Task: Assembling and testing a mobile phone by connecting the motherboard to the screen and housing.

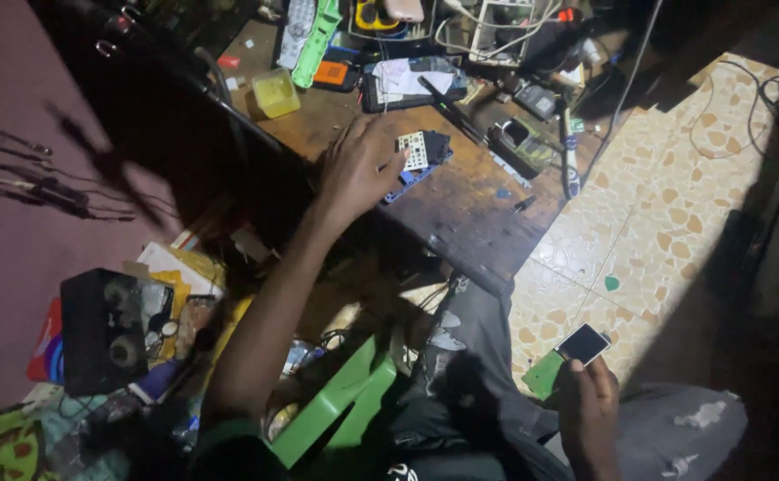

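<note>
left hand (358, 169): stretched out over the wooden workbench (469, 214), fingers spread wide, palm down. Not gripping anything, fingertips just touching the near edge of the keypad piece.
keypad piece (414, 150): small pale panel w/ rows of dark buttons, lying flat on the bench directly ahead of my left fingertips, on the side away from me. Long axis runs roughly away from me, tilted a bit to the right.
under it: sits on a dark phone part (436, 144), and a blue phone frame (411, 181) pokes out beneath, angled the same way. All three stacked and touching afaict.
right hand (588, 414): down low by my knee, well apart from the bench. Pinching a small flat phone screen part (583, 344) btwn thumb and fingers, narrow hold on its lower edge.
screen part look: dark glossy face, pale border, rectangular, tilted up-right. A green flat bit (544, 374) sits just behind/beside it, can't tell if I'm holding that too.
nearer hand: left by far, it's already on the keypad stack; right is busy and far off.
around: yellow plastic tub (276, 93) and a green remote-like casing (316, 44) further back on the bench, tangle of cables at the top. Tiled floor (674, 205) to the right.
</note>
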